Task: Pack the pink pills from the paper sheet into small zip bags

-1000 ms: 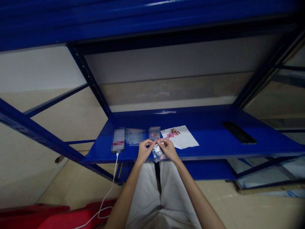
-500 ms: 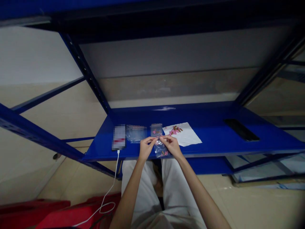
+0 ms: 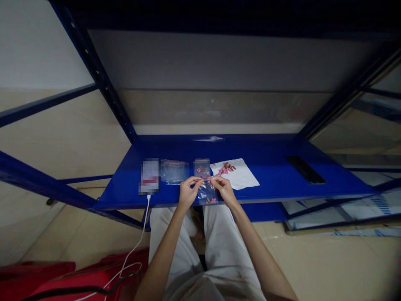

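Observation:
My left hand [image 3: 188, 193] and my right hand [image 3: 224, 189] pinch the top edge of a small clear zip bag [image 3: 207, 193] between them, over the front of a blue metal shelf [image 3: 269, 175]. Pink pieces lie in the bottom of that bag. Just behind it, a second small clear bag [image 3: 202, 168] with pink pieces lies flat on the shelf. To its right, a white sheet of paper [image 3: 239, 175] carries a small heap of pink and brown pieces [image 3: 226, 168].
A stack of empty clear bags [image 3: 174, 171] lies left of my hands, beside a phone [image 3: 149, 177] with a white cable [image 3: 138, 242] hanging down. A black phone [image 3: 304, 169] rests at the shelf's right. Red objects [image 3: 62, 280] sit on the floor at lower left.
The view has tilted down and the shelf's upper beam has left the frame. My hands stay pinched on the bag's top, now lowered so the bag hangs over the shelf's front.

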Demonstrator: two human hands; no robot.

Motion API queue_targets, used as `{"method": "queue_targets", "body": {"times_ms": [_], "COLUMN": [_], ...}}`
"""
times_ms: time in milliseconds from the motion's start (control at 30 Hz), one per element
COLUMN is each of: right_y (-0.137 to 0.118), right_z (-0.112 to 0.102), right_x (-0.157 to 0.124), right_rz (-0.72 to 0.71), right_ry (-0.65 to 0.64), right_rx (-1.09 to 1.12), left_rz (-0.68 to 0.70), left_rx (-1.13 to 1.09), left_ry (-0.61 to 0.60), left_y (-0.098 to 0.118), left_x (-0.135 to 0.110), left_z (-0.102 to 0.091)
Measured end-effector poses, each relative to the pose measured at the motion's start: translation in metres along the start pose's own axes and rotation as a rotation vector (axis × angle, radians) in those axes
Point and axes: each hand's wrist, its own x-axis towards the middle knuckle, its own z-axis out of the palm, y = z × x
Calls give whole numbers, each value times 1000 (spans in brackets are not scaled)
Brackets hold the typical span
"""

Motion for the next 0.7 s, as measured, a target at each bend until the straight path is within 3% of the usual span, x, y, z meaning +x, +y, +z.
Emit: {"method": "queue_targets", "body": {"times_ms": [400,600,700], "right_y": [-1,-2,1], "right_z": [3,1,2], "right_x": [1,2,2], "right_rz": [-10,-6,-2], "right_ry": [20,43,55], "right_rx": [0,-11,-10], "left_rz": [-27,11,-49], "left_rx": [-30,5,-10], "left_ry": [-25,-97,-96], "left_y": [4,8,8], "left_x": [0,-2,-2], "left_z": [0,-1,-1]}}
